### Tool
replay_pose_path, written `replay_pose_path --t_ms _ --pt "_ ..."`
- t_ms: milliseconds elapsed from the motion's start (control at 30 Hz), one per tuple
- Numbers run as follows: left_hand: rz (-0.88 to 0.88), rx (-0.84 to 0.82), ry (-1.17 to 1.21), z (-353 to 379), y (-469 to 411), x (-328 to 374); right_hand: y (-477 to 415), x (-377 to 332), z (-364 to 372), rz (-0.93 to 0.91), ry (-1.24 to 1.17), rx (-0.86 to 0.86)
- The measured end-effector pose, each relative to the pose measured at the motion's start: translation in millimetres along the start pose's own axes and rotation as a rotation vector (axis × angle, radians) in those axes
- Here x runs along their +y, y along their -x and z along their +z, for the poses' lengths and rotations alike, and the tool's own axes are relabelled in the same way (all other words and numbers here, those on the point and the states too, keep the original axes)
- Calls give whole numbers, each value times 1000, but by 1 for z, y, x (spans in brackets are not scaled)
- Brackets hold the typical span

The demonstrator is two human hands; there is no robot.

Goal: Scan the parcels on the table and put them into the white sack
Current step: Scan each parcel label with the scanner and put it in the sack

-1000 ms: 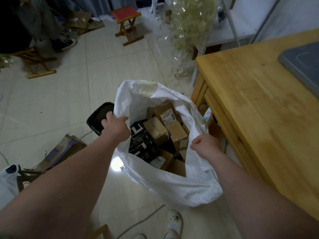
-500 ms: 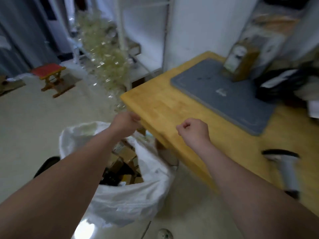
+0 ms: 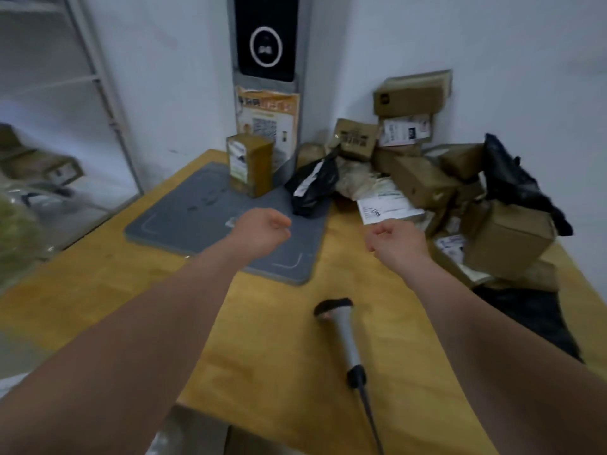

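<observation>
filling most of the frame, a wooden table [image 3: 279, 356] is stretching from the lower left up to the white wall. a heap of parcels [image 3: 423, 182] is crowding the upper right of it, with brown cartons lying tilted over one another in the wall corner, white labels showing and black plastic bags tucking in among them. a grey mat [image 3: 197, 224] is lying flat at centre left of the table, and a tall brown box [image 3: 251, 164] is standing upright on its far edge. just right of that box a black bagged parcel [image 3: 312, 188] is slumping over the mat's far right corner, touching the heap. above the box, at top centre, a dark panel [image 3: 266, 37] with a white ring is hanging on the wall. a handheld scanner [image 3: 341, 330] is lying on the bare wood at lower centre, its dark head pointing up the frame and its cable running off the bottom edge. the person's left hand [image 3: 262, 233] is hovering over the mat and the right hand [image 3: 395, 239] over the wood beside the heap. both are curling into fists, fingers tucked in, gripping nothing, well apart from the scanner.
</observation>
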State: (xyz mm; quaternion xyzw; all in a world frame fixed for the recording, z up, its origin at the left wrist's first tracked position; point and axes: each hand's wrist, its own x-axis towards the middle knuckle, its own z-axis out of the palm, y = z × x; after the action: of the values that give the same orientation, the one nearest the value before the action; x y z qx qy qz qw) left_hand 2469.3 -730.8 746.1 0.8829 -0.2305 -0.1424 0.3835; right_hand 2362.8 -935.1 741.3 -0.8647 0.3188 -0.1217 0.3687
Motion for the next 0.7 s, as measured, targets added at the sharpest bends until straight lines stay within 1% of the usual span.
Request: replay_pose_path --t_ms 100,200,300,400,533,700 --pt "-32 -2 -72 19 -52 15 -48 14 -23 29 13 -23" --pt "-77 51 -79 24 -91 15 -92 16 -28 29 6 -32" --pt "-134 71 -168 18 -122 5 -122 9 -14 24 -42 -85" --pt "-147 122 -283 -1 -159 -14 -150 -6 7 4 -81 -145" --pt "-126 181 -592 -31 -213 -37 -190 -31 36 -29 -65 -168" --pt "1 176 -987 -65 -285 -53 -245 -53 78 -36 -39 -176"
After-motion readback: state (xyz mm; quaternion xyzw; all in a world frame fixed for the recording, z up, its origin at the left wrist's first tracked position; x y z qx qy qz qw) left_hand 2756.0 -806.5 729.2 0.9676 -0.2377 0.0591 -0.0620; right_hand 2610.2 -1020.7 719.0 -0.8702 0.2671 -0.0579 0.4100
